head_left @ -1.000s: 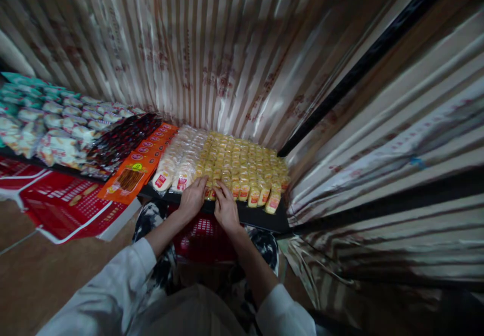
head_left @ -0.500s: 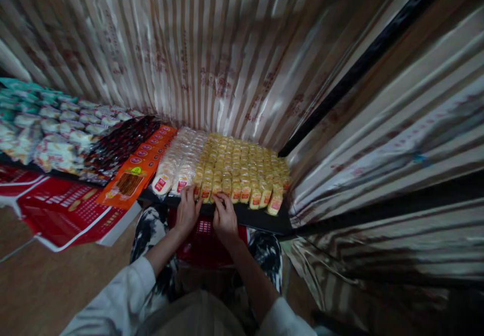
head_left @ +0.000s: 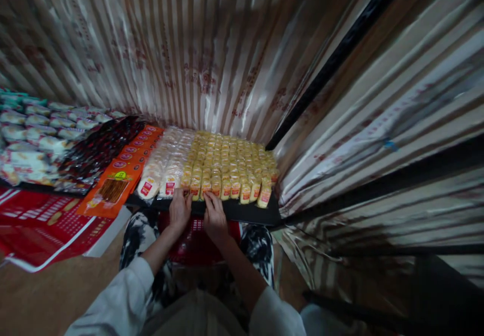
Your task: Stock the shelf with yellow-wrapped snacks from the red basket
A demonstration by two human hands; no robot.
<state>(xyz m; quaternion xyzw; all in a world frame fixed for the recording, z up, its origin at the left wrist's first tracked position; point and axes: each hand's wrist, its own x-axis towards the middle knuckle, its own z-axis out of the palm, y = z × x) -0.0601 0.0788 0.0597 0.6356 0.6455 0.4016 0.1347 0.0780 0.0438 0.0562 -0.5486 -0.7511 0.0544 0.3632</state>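
Rows of small yellow snack packs (head_left: 227,162) in clear wrappers with red-and-yellow labels stand tightly side by side on a black shelf (head_left: 245,214). At their front edge, near the left end, my left hand (head_left: 180,211) has its fingers curled and pinched against a pack's front end. My right hand (head_left: 215,220) is a little to the right, fingers bunched at the lower front of another yellow pack. Exactly what the fingertips grip is partly hidden. Left of the yellow rows lie pale, clear-wrapped packs (head_left: 166,167) with red labels.
An orange snack packet (head_left: 123,172), dark shiny packets (head_left: 98,147) and white packets (head_left: 38,139) fill the shelf leftward. Striped plastic sheeting (head_left: 181,48) hangs behind. A black post (head_left: 333,63) slants at the right. Below are a red printed box (head_left: 45,225) and a red crate (head_left: 196,247).
The view has shifted slightly right, so the shelf goods appear further left. Both hands stay at the front of the yellow packs, the left fingers now more curled.
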